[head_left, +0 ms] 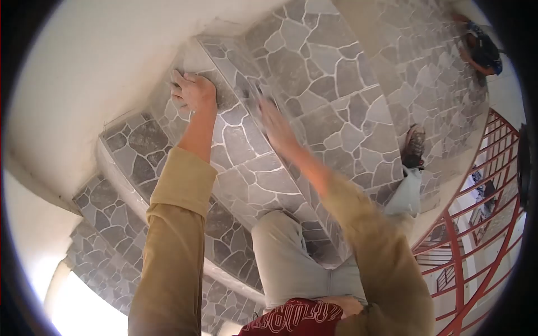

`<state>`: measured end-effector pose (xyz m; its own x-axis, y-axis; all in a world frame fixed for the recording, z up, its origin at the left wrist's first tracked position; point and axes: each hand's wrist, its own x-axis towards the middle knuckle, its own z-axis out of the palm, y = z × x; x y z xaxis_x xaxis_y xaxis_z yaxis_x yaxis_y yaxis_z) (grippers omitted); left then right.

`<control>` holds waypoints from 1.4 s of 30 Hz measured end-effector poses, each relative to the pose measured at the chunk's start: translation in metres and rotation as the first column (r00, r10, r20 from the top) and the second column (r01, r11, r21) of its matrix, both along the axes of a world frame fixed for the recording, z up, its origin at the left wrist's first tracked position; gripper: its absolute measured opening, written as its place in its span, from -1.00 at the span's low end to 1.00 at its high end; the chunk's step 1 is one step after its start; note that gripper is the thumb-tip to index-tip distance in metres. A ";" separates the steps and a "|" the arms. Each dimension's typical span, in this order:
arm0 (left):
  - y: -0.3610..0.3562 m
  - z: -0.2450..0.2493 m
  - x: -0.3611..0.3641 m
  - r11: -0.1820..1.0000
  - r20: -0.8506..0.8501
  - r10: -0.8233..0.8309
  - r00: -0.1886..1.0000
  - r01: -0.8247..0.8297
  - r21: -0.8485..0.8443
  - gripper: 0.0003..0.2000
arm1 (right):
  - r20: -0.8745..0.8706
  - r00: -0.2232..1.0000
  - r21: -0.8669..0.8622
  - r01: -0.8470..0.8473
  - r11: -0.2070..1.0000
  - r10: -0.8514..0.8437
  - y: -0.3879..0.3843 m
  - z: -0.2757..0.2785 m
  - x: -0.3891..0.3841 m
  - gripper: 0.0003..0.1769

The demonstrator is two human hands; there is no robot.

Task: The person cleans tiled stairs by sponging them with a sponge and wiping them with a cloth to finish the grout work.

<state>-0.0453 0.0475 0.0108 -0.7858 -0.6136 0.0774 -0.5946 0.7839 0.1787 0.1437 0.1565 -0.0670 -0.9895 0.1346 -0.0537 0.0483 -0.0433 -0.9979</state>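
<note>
My left hand (194, 91) is at the inner end of a stone-patterned step (242, 144), close to the pale wall (112, 56). Its fingers are curled downward, and whatever they hold or press is hidden. Motion smears my right hand (276, 124), which reaches along the raised edge (232, 84) of the step above. A small dark-and-light shape shows at its fingertips, too blurred to name. Grey tiles with pale joints cover the steps around both hands.
A red metal railing (453, 241) curves along the right side. My shoe (414, 147) rests on the tiled surface at right. A dark object with blue parts (483, 50) lies at the upper right. More tiled steps (106, 204) descend at lower left.
</note>
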 end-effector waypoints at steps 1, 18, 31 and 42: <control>0.005 0.004 -0.001 1.000 0.005 0.019 1.000 -0.019 0.011 -0.52 | 0.121 0.992 -0.187 -0.007 0.982 0.030 0.005 0.007 -0.065 -0.52; -0.007 -0.011 -0.005 0.999 -0.029 -0.022 0.999 0.021 -0.032 -0.49 | 0.075 0.990 0.003 0.118 0.993 -0.118 0.012 0.049 -0.053 -0.67; -0.026 -0.021 0.002 0.986 0.038 -0.127 0.991 0.131 -0.106 -0.49 | -0.074 0.992 0.080 0.113 0.990 -0.107 -0.014 0.033 -0.217 -0.67; -0.013 -0.013 -0.006 0.999 0.015 -0.037 0.999 0.038 -0.033 -0.48 | -0.061 0.951 -0.019 0.304 0.953 -0.304 -0.037 0.009 -0.219 -0.73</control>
<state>-0.0515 0.0349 -0.0024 -0.8094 -0.5810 0.0853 -0.5670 0.8110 0.1439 -0.0756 0.1191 -0.0581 -0.9031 0.4294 0.0041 -0.0307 -0.0552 -0.9980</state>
